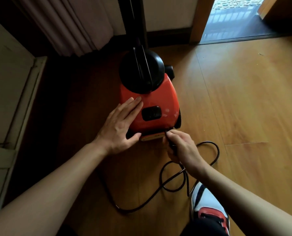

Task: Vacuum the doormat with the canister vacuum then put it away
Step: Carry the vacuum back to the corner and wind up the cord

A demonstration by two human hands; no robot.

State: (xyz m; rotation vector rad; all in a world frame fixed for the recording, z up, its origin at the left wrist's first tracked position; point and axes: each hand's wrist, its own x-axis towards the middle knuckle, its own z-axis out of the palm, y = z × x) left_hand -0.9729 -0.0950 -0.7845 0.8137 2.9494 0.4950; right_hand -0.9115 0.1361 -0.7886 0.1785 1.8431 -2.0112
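A red canister vacuum with a black domed front and a black upright tube stands on the wooden floor. My left hand lies flat on its red top, fingers straight. At the vacuum's rear edge my right hand grips the black power cord. The cord loops loosely over the floor below my hands. No doormat shows in this view.
A pinkish curtain hangs at the back left, beside a pale cabinet. An open doorway with a dark threshold is at the back right. My shoe is on the floor at the lower right.
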